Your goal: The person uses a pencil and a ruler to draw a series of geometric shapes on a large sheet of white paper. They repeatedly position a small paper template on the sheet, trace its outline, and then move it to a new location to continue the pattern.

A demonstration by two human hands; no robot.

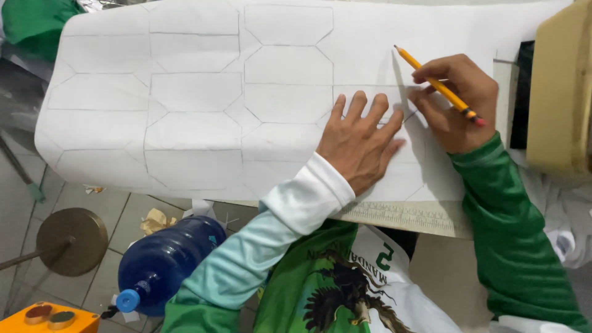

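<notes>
pencil (436,82) in right hand (455,105), template under left hand (361,140) hidden

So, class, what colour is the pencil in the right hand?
Yellow pencil, red tip at its end; head view.

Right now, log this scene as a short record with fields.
left hand: flat, fingers spread, pressing on the white sheet
right hand: gripping a yellow pencil, point up and away from the person
sheet: large, white, covered in pencilled outlines of boxes with cut corners, lying on a work surface
near edge: a ruler under the sheet's front edge
floor, left: blue water bottle on its side, round metal base, crumpled paper
</notes>
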